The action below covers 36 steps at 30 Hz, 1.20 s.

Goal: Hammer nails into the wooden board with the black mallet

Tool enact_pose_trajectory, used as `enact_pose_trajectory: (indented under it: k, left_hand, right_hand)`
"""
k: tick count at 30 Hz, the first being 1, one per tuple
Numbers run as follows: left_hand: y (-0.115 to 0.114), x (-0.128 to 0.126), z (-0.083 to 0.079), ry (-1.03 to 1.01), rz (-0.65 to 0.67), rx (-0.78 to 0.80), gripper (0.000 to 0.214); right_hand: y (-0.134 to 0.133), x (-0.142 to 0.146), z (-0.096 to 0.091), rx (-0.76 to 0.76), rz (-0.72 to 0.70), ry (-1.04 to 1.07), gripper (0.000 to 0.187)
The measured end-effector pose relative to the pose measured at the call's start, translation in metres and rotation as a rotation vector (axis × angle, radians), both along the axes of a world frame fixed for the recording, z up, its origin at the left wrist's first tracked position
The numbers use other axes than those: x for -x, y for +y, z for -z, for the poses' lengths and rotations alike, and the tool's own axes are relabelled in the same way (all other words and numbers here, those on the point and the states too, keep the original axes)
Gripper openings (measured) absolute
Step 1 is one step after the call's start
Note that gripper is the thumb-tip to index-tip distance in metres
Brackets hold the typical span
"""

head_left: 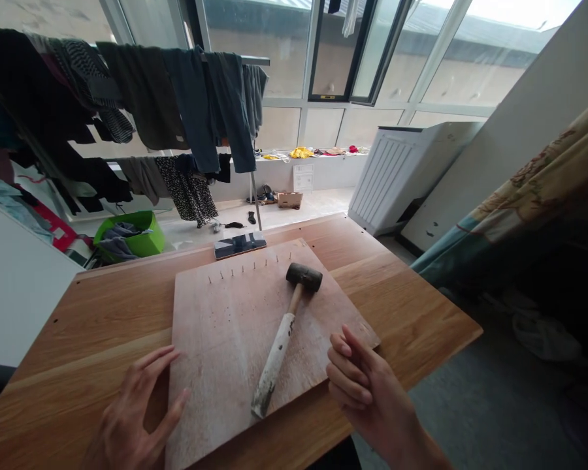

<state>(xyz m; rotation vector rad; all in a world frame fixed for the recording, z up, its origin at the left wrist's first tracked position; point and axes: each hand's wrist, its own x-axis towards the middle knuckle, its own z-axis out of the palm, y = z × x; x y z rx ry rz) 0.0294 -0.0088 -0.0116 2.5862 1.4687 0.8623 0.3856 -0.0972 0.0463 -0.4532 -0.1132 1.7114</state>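
A rubber mallet (284, 333) with a black head and a pale handle lies diagonally on a worn wooden board (225, 333). Along the board's far edge stands a row of several small nails (242, 267). My left hand (132, 418) rests at the board's near left corner, fingers spread and open, holding nothing. My right hand (365, 385) hovers at the board's near right edge, close to the mallet's handle end, its fingers curled loosely inward with nothing seen in them.
The board lies on a wooden table (411, 313). Beyond it a clothes rack (176, 111) carries dark garments, with a green basket (137, 238) on the floor. A white appliance (402, 170) stands right, and a patterned curtain (539, 189) hangs beside it.
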Motion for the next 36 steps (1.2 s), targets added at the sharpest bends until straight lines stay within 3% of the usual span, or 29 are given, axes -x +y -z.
enact_pose_trajectory:
  k: [2, 5, 15, 26, 28, 30, 34, 36]
  left_hand:
    - [-0.001, -0.005, -0.003, -0.009, 0.007, 0.006, 0.045]
    - [-0.003, -0.017, -0.008, -0.006, 0.06, 0.008, 0.046]
    - [0.003, -0.058, -0.018, 0.175, 0.309, 0.09, 0.046]
    - [0.003, -0.136, -0.024, 0.25, 0.447, 0.195, 0.056]
    - [-0.001, -0.155, -0.024, 0.258, 0.438, 0.188, 0.055]
    - [-0.003, -0.175, -0.024, 0.266, 0.446, 0.189, 0.056]
    - [0.003, -0.206, -0.024, 0.25, 0.472, 0.214, 0.058]
    - [0.011, -0.214, -0.023, 0.229, 0.485, 0.228, 0.059]
  right_hand:
    - [-0.003, -0.002, -0.001, 0.003, 0.005, -0.031, 0.025]
    - [-0.009, -0.002, -0.008, -0.007, -0.025, -0.066, 0.038]
    - [-0.026, 0.012, -0.052, -0.112, -0.17, -0.032, 0.043]
    - [-0.036, 0.011, -0.064, -0.167, -0.211, -0.122, 0.041]
    - [-0.033, 0.005, -0.056, -0.159, -0.155, -0.288, 0.043]
    - [-0.024, -0.013, -0.04, -0.123, -0.007, -0.624, 0.042]
    - [0.008, -0.091, 0.008, 0.029, 0.44, -1.64, 0.048]
    - [0.021, -0.141, 0.031, 0.14, 0.569, -2.083, 0.05]
